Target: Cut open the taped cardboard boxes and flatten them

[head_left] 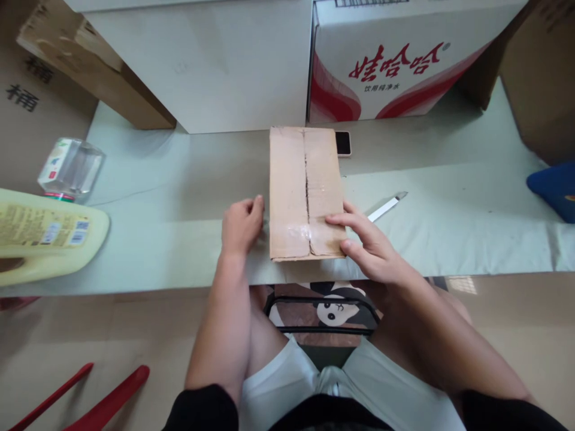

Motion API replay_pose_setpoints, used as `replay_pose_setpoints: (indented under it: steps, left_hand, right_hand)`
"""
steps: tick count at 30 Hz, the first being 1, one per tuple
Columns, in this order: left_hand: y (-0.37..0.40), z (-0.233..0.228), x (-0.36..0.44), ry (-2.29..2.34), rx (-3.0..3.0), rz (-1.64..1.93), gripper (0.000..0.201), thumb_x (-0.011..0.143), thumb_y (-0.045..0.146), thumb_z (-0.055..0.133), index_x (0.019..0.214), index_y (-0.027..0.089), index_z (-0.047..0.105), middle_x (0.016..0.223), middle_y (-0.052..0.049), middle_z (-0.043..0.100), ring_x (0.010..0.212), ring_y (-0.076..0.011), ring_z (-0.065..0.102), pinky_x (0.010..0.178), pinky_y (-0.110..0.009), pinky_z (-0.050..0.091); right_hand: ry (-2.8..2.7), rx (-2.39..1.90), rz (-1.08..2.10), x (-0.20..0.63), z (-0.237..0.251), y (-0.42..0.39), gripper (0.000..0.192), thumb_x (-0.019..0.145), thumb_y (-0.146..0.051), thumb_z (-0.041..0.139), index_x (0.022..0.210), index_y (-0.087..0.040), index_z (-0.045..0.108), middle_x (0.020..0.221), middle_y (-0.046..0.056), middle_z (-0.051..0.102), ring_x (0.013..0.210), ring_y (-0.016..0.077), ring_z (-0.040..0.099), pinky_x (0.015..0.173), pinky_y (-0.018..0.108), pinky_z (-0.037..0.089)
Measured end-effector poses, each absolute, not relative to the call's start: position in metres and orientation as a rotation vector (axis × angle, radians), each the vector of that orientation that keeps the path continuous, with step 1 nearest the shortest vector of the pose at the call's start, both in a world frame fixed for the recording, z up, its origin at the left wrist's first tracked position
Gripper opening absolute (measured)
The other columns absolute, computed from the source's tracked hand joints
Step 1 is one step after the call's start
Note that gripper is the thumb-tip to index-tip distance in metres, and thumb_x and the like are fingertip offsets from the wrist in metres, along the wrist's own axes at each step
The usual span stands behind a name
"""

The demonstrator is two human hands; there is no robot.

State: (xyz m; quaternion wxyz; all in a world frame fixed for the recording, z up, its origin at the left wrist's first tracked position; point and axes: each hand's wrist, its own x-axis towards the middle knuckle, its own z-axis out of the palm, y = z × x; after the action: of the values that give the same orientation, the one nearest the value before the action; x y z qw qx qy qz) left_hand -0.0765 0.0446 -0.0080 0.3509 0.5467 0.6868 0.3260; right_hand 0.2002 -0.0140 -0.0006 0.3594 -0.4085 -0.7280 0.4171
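- Right hand point(371, 242) lies flat on the near right corner of the small cardboard box point(305, 191), forearm angling in from the lower right; its fingers are loosely spread, tips pressing the taped flap, gripping nothing.
- Left hand point(241, 224) sits just beside the box's left edge, fingers curled in together, knuckles up; whether it touches the box, I cannot tell.
- The box lies flat at the centre of the counter point(179, 179), brown, rectangular, creased, with glossy clear tape along its centre seam.
- A slim white utility knife point(386, 207) lies just right of the box.
- A phone point(343, 143) peeks out at the box's far corner.
- A pale yellow plastic jug point(45, 236) lies on its side at far left.
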Motion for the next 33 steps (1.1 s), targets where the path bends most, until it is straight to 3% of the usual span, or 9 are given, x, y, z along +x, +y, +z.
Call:
replay_pose_setpoints:
  steps: [4, 6, 8, 14, 18, 21, 24, 27, 33]
  left_hand:
    - [0.054, -0.016, -0.078, 1.534, 1.327, 1.604, 0.044, 0.088, 0.061, 0.052, 0.109, 0.025, 0.064, 0.105, -0.007, 0.070, 0.100, -0.0213, 0.067, 0.079, -0.031, 0.052]
    - [0.058, -0.017, -0.078, 1.292, 1.368, 1.789, 0.053, 0.084, 0.065, 0.054, 0.123, 0.029, 0.060, 0.130, -0.008, 0.065, 0.121, -0.0240, 0.062, 0.095, -0.035, 0.053]
    - [0.059, -0.015, -0.076, 1.178, 1.409, 1.790, 0.053, 0.082, 0.062, 0.058, 0.126, 0.032, 0.056, 0.138, -0.007, 0.061, 0.126, -0.0253, 0.060, 0.103, -0.038, 0.051]
    - [0.057, -0.010, -0.075, 1.290, 1.268, 1.612, 0.040, 0.074, 0.038, 0.061, 0.112, 0.027, 0.056, 0.111, -0.007, 0.065, 0.099, -0.0236, 0.064, 0.086, -0.036, 0.054]
    - [0.058, -0.013, -0.077, 1.273, 1.198, 1.638, 0.037, 0.067, 0.028, 0.058, 0.104, 0.025, 0.058, 0.103, -0.006, 0.063, 0.089, -0.0209, 0.060, 0.078, -0.034, 0.050]
    - [0.058, -0.012, -0.076, 1.314, 1.198, 1.645, 0.037, 0.066, 0.029, 0.056, 0.102, 0.025, 0.057, 0.102, -0.006, 0.062, 0.088, -0.0210, 0.058, 0.078, -0.034, 0.049]
    - [0.059, -0.011, -0.077, 1.339, 1.215, 1.645, 0.037, 0.065, 0.031, 0.055, 0.102, 0.025, 0.055, 0.103, -0.007, 0.061, 0.093, -0.0223, 0.059, 0.081, -0.035, 0.049]
    - [0.062, -0.012, -0.078, 1.309, 1.186, 1.658, 0.039, 0.065, 0.032, 0.055, 0.103, 0.025, 0.053, 0.105, -0.007, 0.060, 0.099, -0.0229, 0.060, 0.086, -0.035, 0.050]
    - [0.064, -0.012, -0.072, 1.301, 1.107, 1.793, 0.035, 0.074, 0.034, 0.052, 0.107, 0.024, 0.048, 0.105, -0.007, 0.057, 0.104, -0.0230, 0.059, 0.089, -0.035, 0.049]
  right_hand:
    - [-1.959, -0.932, 1.150, 0.193, 0.008, -0.014, 0.038, 0.101, -0.050, 0.054, 0.133, -0.032, 0.062, 0.164, 0.006, 0.044, 0.159, 0.0244, 0.034, 0.125, 0.050, 0.039]
    - [-1.982, -0.843, 1.170, 0.189, 0.006, -0.015, 0.036, 0.101, -0.049, 0.055, 0.132, -0.033, 0.061, 0.162, 0.006, 0.047, 0.157, 0.0229, 0.036, 0.123, 0.048, 0.043]
    - [-1.989, -0.800, 1.164, 0.187, 0.003, -0.016, 0.035, 0.101, -0.046, 0.056, 0.132, -0.032, 0.060, 0.159, 0.007, 0.051, 0.156, 0.0227, 0.039, 0.121, 0.047, 0.045]
    - [-1.946, -0.933, 1.094, 0.181, 0.002, -0.018, 0.034, 0.102, -0.047, 0.051, 0.128, -0.029, 0.061, 0.143, 0.009, 0.065, 0.148, 0.0254, 0.051, 0.115, 0.047, 0.051]
    - [-1.949, -0.978, 0.990, 0.179, 0.010, -0.023, 0.033, 0.103, -0.045, 0.048, 0.126, -0.027, 0.062, 0.143, 0.011, 0.064, 0.138, 0.0243, 0.059, 0.108, 0.043, 0.054]
    - [-1.863, -1.224, 0.852, 0.186, 0.013, -0.022, 0.029, 0.101, -0.040, 0.047, 0.117, -0.023, 0.064, 0.106, 0.008, 0.075, 0.097, 0.0206, 0.072, 0.084, 0.036, 0.058]
    - [-1.825, -1.768, 0.754, 0.201, 0.012, -0.011, 0.029, 0.095, -0.040, 0.049, 0.111, -0.022, 0.066, 0.074, 0.003, 0.069, 0.064, 0.0184, 0.062, 0.060, 0.032, 0.046]
    - [-1.936, -2.164, 0.729, 0.214, 0.007, -0.001, 0.037, 0.095, -0.043, 0.045, 0.118, -0.023, 0.067, 0.082, 0.006, 0.075, 0.069, 0.0243, 0.065, 0.057, 0.033, 0.038]
    - [-2.008, -2.474, 0.691, 0.221, 0.001, 0.006, 0.043, 0.095, -0.051, 0.042, 0.120, -0.024, 0.065, 0.091, 0.011, 0.077, 0.079, 0.0312, 0.069, 0.060, 0.035, 0.039]
